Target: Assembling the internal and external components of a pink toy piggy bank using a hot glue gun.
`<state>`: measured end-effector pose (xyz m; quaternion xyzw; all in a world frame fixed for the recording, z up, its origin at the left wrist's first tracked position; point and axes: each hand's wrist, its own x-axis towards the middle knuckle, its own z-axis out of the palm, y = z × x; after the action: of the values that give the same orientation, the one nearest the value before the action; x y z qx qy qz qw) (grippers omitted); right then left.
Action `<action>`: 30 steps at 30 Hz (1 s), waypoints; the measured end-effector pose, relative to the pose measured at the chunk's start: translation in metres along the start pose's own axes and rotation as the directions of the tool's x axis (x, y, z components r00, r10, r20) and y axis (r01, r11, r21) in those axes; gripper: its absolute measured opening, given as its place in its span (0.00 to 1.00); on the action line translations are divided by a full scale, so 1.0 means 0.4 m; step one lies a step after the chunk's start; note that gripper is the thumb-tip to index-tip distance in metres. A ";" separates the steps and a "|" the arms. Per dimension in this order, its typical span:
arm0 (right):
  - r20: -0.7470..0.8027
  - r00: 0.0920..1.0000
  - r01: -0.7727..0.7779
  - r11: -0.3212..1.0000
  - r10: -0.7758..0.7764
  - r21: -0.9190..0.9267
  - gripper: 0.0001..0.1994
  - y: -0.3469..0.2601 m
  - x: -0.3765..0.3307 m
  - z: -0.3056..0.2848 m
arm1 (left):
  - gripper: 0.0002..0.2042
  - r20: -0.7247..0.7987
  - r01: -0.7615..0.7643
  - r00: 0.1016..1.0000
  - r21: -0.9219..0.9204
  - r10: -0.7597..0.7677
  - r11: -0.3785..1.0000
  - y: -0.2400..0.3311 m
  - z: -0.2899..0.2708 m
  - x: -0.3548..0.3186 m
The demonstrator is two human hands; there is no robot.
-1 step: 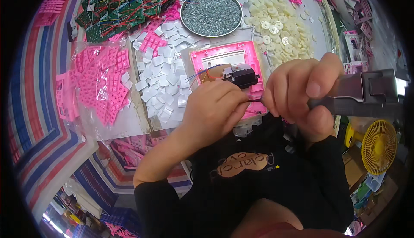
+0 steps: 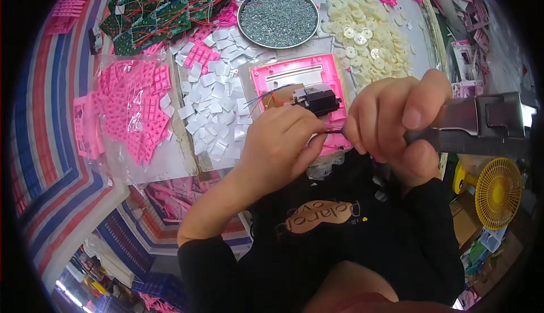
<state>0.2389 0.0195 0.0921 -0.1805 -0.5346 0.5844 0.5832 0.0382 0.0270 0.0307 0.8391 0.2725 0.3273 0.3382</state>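
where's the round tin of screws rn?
In the head view, the round tin of screws sits at the top centre of the table, between the pile of green circuit boards on its left and the heap of cream discs on its right, beyond the pink housing.

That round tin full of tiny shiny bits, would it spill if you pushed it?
Probably not from a gentle push: the round tin looks shallow and flat-bottomed, so likely slides, not tips. The heaped silver bits probably make it heavy; tilting would scatter them.
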 end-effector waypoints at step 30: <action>-0.023 0.999 0.039 0.997 -0.040 -0.062 0.14 0.002 0.001 0.006 | 0.26 -0.261 0.205 0.956 0.273 -0.132 0.940 0.010 0.012 -0.066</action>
<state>0.2363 0.0191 0.0926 -0.1948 -0.5489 0.5538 0.5951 0.0258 0.0046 0.0212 0.8082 0.4287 0.3509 0.1998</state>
